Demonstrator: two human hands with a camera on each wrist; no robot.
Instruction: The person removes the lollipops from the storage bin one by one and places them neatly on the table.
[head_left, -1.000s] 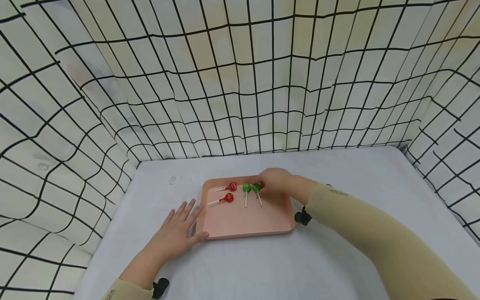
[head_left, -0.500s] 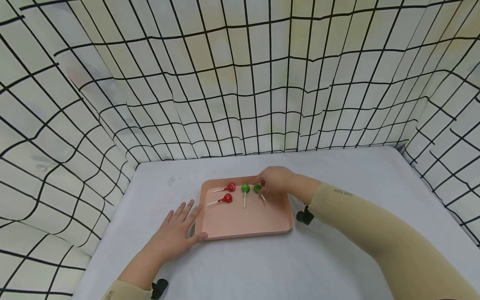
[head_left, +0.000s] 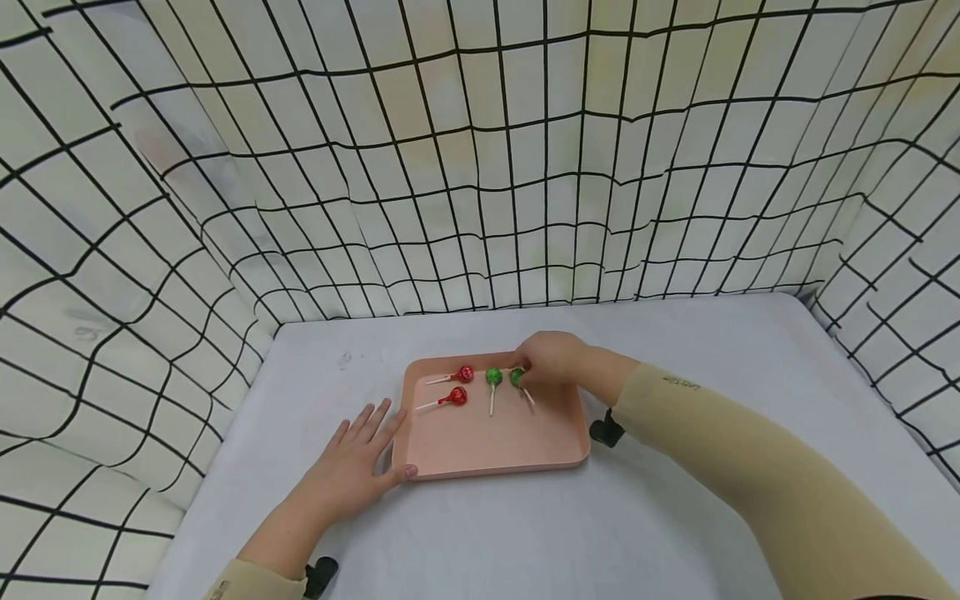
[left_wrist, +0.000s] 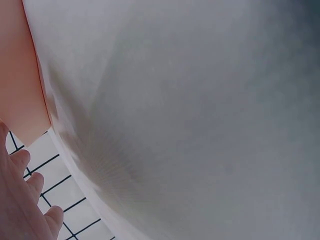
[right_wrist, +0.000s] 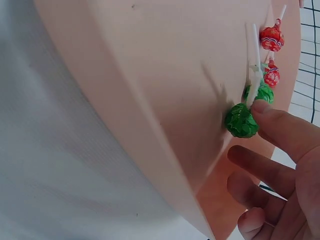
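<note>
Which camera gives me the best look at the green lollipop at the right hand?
The right wrist view: the green lollipop appears large and close there, its wrapper folds visible. The head view shows it small and partly covered by the right hand. The left wrist view does not show it.

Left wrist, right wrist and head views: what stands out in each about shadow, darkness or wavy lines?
Head: the grid backdrop looks wavy, cause unclear; left wrist: white tabletop dim, darkest toward the upper right; right wrist: soft shadows on the pink tray near the closest green lollipop.
</note>
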